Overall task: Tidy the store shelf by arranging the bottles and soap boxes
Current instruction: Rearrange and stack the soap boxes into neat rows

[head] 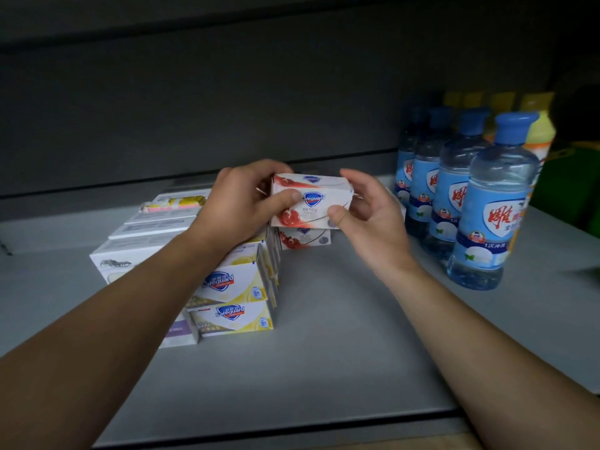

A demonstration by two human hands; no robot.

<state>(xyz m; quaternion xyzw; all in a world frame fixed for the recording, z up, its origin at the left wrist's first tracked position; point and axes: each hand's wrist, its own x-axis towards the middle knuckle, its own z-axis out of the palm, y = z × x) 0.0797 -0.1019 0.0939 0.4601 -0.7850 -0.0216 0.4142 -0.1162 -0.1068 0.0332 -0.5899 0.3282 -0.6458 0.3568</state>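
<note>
A white soap box with red fruit print [319, 193] is held just above another red-print box [303, 238] on the grey shelf [324, 336]. My left hand [242, 203] grips its left end, thumb on the front face. My right hand [370, 211] holds the right end, thumb at the lower front corner. Stacked yellow-print soap boxes [232, 297] stand under my left forearm. White soap boxes [136, 248] lie left of them. Several clear blue-capped bottles [487, 209] stand in a row at the right.
Yellow and orange bottles [539, 134] stand behind the blue-capped row. Something green [571, 186] sits at the far right. A purple-print box [180, 332] lies at the front of the left stack. The dark shelf back wall [227, 108] rises behind everything.
</note>
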